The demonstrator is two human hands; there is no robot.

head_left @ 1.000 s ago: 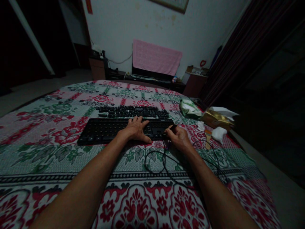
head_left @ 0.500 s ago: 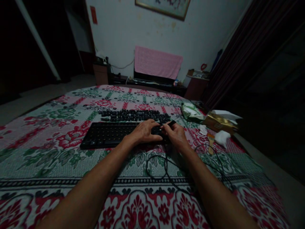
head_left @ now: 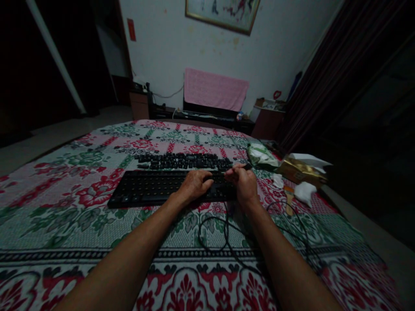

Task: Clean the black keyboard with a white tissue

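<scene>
A black keyboard (head_left: 145, 186) lies on the patterned cloth, its keycaps removed over much of its left and middle part. My left hand (head_left: 194, 185) rests on its right-of-middle part, thumb and fingers apart. Over the keyboard's right end, my right hand (head_left: 244, 181) is closed around a slim tool with a dark handle (head_left: 248, 166); the tool's exact kind is unclear in the dim light. Just behind the keyboard, many loose black keycaps (head_left: 181, 160) lie in rough rows.
A black cable (head_left: 225, 231) loops across the cloth in front and to the right. To the right are a brush (head_left: 289, 203), crumpled white tissues (head_left: 304, 192), a gold tissue box (head_left: 300, 169) and a green-and-white packet (head_left: 262, 155). A pink towel (head_left: 215, 88) hangs over a screen at the back.
My right hand has turned and lifted slightly away from my left, with the dark handle still in it. My left hand has drawn its fingers in a little. The view has tilted up slightly.
</scene>
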